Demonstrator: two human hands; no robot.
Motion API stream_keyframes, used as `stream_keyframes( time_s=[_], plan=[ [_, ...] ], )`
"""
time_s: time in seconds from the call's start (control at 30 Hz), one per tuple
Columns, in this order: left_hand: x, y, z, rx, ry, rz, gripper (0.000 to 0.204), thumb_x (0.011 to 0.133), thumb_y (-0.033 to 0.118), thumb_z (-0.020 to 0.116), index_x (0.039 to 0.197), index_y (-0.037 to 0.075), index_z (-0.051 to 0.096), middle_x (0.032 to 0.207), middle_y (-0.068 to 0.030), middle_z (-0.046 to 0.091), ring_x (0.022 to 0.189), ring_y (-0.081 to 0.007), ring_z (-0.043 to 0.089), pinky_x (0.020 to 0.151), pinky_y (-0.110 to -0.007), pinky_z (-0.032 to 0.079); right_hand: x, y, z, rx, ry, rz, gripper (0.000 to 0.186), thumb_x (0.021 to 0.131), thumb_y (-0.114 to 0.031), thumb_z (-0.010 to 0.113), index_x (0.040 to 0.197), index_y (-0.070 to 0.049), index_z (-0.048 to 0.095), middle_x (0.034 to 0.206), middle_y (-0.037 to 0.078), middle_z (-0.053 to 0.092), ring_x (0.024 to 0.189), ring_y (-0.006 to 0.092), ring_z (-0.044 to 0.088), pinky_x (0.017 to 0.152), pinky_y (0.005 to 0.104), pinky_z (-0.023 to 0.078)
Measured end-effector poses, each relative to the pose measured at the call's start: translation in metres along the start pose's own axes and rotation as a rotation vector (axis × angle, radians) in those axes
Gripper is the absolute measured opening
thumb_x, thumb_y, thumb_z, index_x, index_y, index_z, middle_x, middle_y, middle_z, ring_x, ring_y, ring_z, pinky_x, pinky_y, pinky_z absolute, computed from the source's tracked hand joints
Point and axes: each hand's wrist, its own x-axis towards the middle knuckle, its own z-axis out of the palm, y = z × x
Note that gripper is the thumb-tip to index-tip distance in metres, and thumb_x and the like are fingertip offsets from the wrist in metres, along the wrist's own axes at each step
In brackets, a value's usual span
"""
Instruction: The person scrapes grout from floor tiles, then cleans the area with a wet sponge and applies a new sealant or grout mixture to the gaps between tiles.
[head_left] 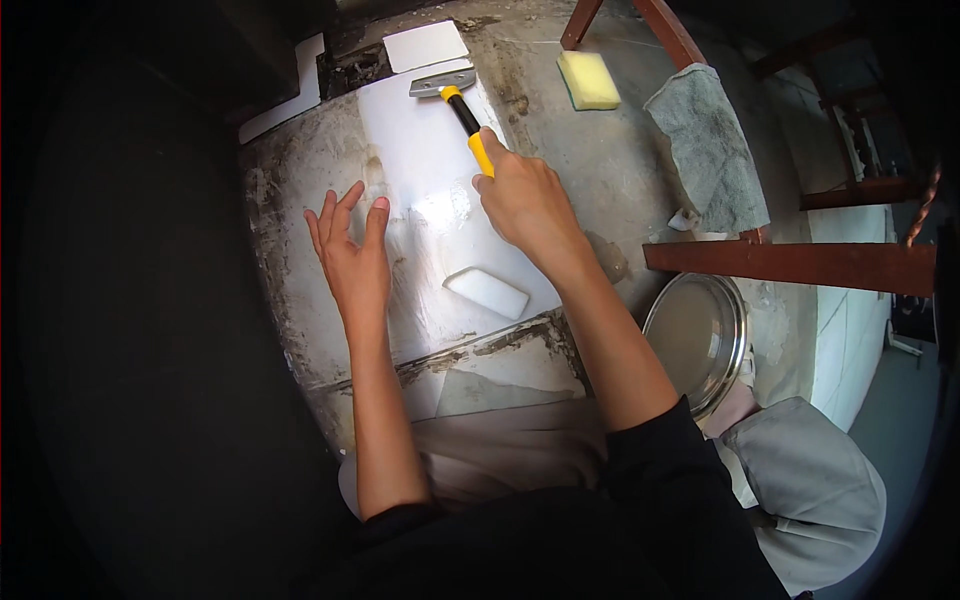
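My right hand (530,197) is closed around the yellow and black handle of a scraper (462,112). Its wide metal head lies at the far end of a large tile (425,150), which has a clean white strip and a smeared, dirty left side. Over that dirty side my left hand (352,240) is held with fingers spread and nothing in it; whether it touches the tile I cannot tell. Nearer to me, a white block (487,292), perhaps a sponge, rests on the tile between my forearms.
A yellow sponge with a green side (590,81) lies on the stained floor at the far right. A grey cloth (708,150) hangs over a reddish-brown frame (790,264). Below its bar stands a round metal basin (698,335). White tile pieces (426,46) lie beyond the tile.
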Motion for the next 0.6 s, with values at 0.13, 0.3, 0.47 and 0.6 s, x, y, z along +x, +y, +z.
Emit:
stream_keyframes(
  time_s=[0.13,0.3,0.47,0.6],
  plan=[
    [-0.004,0.000,0.002,0.021,-0.014,0.006,0.040,0.087,0.035,0.066,0.122,0.015,0.063,0.145,-0.0184,0.040,0.144,-0.0359,0.015,0.114,-0.047,0.017,0.006,-0.003,-0.011,0.023,-0.006,0.007,0.057,0.087,-0.017,0.056,0.140,-0.005,0.040,0.104,0.028,0.063,0.100,0.0422,0.061,0.090,0.0467,0.046],
    [-0.003,0.003,0.000,0.011,0.001,-0.009,0.040,0.087,0.036,0.066,0.122,0.015,0.063,0.145,-0.0183,0.040,0.144,-0.0362,0.016,0.114,-0.047,0.018,0.005,-0.002,-0.008,-0.031,0.018,-0.048,0.055,0.087,-0.016,0.056,0.139,-0.005,0.041,0.103,0.027,0.064,0.100,0.0417,0.061,0.089,0.0461,0.047],
    [-0.005,0.000,0.003,0.027,-0.018,0.029,0.040,0.088,0.036,0.066,0.122,0.015,0.063,0.145,-0.0178,0.041,0.143,-0.0362,0.016,0.114,-0.047,0.018,0.014,-0.004,-0.014,0.017,0.001,-0.013,0.054,0.087,-0.017,0.055,0.138,-0.005,0.042,0.103,0.027,0.064,0.100,0.0417,0.061,0.089,0.0469,0.047],
    [-0.003,0.001,-0.001,0.035,0.003,0.003,0.040,0.088,0.036,0.066,0.121,0.015,0.063,0.145,-0.0177,0.041,0.143,-0.0363,0.017,0.114,-0.046,0.018,0.006,-0.002,-0.005,-0.038,0.001,-0.037,0.053,0.088,-0.017,0.055,0.138,-0.005,0.042,0.103,0.026,0.064,0.100,0.0414,0.061,0.089,0.0471,0.047]
  ],
)
